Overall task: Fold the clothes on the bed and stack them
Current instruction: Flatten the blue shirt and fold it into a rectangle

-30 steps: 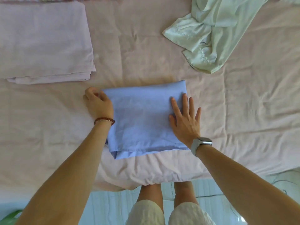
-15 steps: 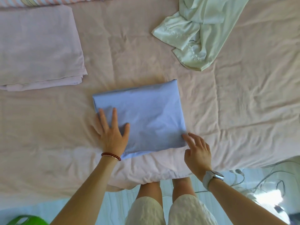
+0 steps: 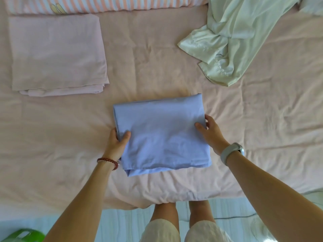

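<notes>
A folded light blue cloth (image 3: 162, 133) lies on the pink bed sheet (image 3: 157, 63) near the bed's front edge. My left hand (image 3: 117, 145) grips its left edge, thumb on top and fingers tucked under. My right hand (image 3: 210, 132) grips its right edge the same way. A folded pink cloth (image 3: 56, 53) lies at the back left. A crumpled pale green garment (image 3: 234, 39) lies unfolded at the back right.
A pink-and-white striped pillow or blanket (image 3: 104, 4) runs along the far edge of the bed. A green object (image 3: 24, 235) sits on the floor at the lower left. My legs stand against the bed's front edge.
Both hands have left the top and near corner of the blue cloth and now grip its left and right edges. The view has tilted up, showing more of the far side.
</notes>
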A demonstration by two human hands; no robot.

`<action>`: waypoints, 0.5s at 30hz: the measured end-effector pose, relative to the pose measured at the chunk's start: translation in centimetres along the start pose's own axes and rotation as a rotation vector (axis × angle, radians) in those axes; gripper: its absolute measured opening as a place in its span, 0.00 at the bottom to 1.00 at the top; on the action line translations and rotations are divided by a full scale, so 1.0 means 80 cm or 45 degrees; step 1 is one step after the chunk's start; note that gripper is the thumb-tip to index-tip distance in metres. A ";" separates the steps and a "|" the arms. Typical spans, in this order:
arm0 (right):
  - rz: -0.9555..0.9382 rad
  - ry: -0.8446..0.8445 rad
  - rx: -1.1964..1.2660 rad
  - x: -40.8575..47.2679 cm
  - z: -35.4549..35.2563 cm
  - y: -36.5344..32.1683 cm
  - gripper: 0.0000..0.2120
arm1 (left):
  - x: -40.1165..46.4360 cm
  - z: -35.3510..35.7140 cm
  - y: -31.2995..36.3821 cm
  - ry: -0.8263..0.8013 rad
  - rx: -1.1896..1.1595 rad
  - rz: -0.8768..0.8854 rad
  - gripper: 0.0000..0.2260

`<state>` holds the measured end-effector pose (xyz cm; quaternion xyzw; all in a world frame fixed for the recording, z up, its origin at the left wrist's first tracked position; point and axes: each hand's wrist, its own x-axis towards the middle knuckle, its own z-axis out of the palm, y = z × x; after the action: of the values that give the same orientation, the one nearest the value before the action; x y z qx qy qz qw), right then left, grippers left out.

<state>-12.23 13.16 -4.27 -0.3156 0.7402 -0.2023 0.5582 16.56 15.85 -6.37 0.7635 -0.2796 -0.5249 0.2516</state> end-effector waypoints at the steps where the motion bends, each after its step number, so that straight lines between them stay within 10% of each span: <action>1: 0.000 0.026 0.024 -0.004 0.001 -0.001 0.18 | -0.004 0.005 0.001 0.049 -0.010 0.032 0.06; 15: -0.523 0.040 0.238 -0.027 0.143 -0.206 0.10 | 0.048 -0.175 0.177 0.610 0.147 0.578 0.04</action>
<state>3.03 3.42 4.55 -0.4034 0.6470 -0.3842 0.5206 28.59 4.31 5.25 0.7965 -0.4047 -0.2442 0.3771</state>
